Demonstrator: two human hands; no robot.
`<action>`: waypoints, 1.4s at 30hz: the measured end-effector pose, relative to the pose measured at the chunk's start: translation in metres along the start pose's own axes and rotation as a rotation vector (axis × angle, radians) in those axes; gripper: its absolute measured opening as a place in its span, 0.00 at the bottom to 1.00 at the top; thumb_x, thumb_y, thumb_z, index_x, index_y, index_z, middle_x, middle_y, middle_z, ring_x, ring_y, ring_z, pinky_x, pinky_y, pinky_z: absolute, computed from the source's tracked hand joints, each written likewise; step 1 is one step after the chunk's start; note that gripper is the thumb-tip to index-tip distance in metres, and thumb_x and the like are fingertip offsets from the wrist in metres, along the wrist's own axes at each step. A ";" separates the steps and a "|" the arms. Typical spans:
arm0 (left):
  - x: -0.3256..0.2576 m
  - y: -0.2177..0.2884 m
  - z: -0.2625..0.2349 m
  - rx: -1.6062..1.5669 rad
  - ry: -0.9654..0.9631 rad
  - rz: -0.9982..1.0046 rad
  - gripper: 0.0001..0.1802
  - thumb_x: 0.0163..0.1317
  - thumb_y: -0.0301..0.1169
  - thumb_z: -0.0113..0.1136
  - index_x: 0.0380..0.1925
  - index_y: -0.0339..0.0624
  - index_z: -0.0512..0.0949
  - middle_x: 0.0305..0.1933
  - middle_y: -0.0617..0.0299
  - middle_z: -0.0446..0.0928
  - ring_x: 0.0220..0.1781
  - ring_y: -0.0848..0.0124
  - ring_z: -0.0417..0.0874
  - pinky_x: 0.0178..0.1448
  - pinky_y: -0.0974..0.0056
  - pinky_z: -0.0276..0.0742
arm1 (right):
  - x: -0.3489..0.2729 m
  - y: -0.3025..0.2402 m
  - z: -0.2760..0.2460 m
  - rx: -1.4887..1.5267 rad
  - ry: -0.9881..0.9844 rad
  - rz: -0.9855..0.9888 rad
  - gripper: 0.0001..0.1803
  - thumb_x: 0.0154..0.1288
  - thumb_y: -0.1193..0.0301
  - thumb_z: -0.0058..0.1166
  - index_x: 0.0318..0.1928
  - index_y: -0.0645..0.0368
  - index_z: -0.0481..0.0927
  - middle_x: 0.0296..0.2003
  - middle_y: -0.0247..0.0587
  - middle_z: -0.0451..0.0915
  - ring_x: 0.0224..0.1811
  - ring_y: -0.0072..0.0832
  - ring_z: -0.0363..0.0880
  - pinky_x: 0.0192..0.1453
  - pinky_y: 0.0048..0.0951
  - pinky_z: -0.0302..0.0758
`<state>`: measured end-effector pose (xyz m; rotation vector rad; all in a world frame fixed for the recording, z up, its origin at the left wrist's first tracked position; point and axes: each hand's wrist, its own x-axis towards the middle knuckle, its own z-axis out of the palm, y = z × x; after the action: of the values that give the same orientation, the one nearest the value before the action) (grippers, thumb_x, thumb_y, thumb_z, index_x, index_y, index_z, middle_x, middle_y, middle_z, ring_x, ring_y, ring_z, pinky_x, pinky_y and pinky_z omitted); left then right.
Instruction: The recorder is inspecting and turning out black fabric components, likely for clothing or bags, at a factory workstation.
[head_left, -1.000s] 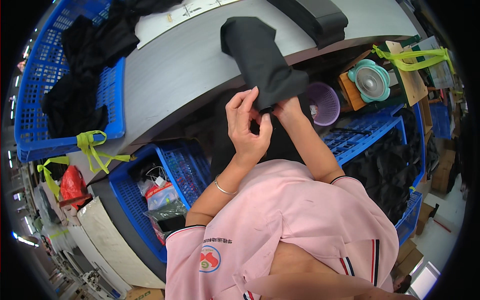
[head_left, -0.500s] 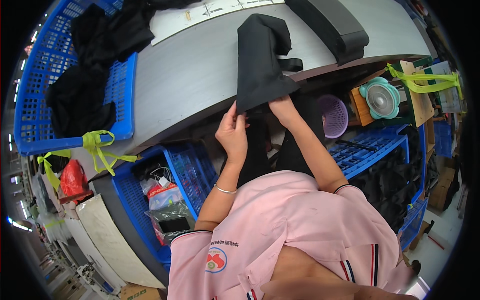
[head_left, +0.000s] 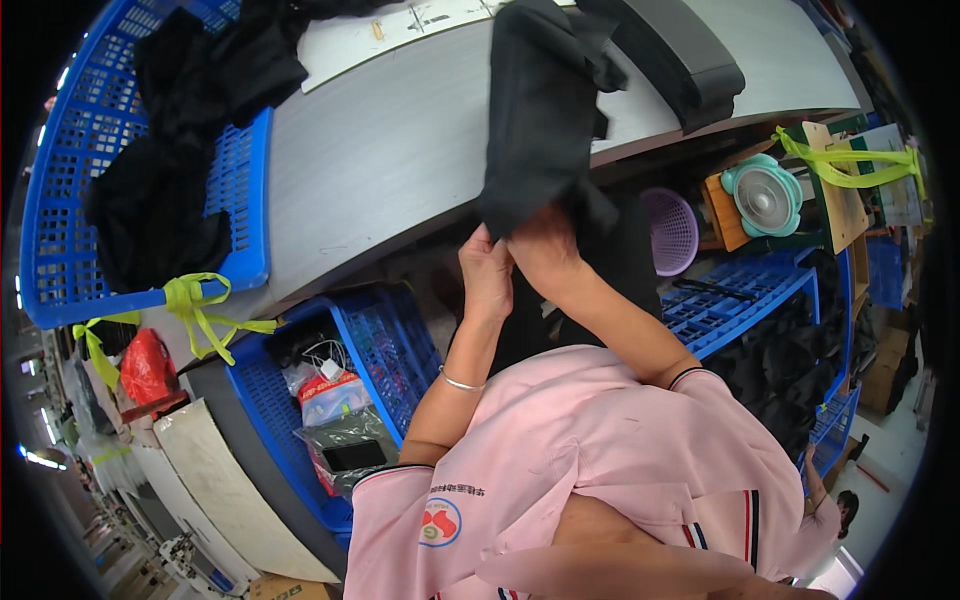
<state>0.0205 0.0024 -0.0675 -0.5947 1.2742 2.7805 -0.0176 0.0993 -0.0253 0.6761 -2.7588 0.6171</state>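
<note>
Head view, left hand [head_left: 487, 272] and right hand [head_left: 543, 245] both pinching black garment [head_left: 540, 110] over grey table [head_left: 390, 150]

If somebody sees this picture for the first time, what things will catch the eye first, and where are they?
At the centre, the left hand and right hand grip the lower edge of a long black fabric piece, which stretches up across the grey worktable. On the left, a bright blue plastic crate holds more dark cloth, with yellow-green ribbon tied at its corner. To the right, below the table edge, sit a purple mesh basket and a small teal fan.
</note>
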 end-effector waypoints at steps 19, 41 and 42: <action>-0.019 0.052 -0.040 -0.281 -0.231 -0.185 0.29 0.70 0.34 0.63 0.68 0.34 0.68 0.66 0.57 0.75 0.67 0.67 0.77 0.69 0.63 0.72 | -0.063 0.004 0.014 -0.002 -0.415 -0.042 0.22 0.71 0.61 0.50 0.60 0.54 0.80 0.57 0.52 0.81 0.58 0.47 0.82 0.67 0.46 0.74; -0.027 0.079 -0.062 0.232 -0.495 -0.010 0.16 0.74 0.32 0.59 0.52 0.30 0.81 0.52 0.64 0.84 0.51 0.75 0.82 0.57 0.68 0.76 | -0.012 -0.002 -0.172 1.424 -0.377 0.684 0.10 0.69 0.66 0.62 0.45 0.58 0.84 0.34 0.27 0.82 0.35 0.14 0.77 0.42 0.15 0.72; -0.027 0.079 -0.062 0.253 -0.498 0.000 0.16 0.74 0.32 0.59 0.52 0.30 0.81 0.51 0.64 0.84 0.51 0.75 0.81 0.57 0.68 0.76 | -0.012 -0.006 -0.174 1.441 -0.373 0.656 0.09 0.68 0.67 0.62 0.44 0.58 0.84 0.33 0.26 0.81 0.35 0.13 0.77 0.42 0.15 0.72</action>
<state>0.0513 -0.0918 -0.0374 0.1081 1.4507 2.4705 0.0170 0.1778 0.1269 -0.0271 -2.3290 2.9060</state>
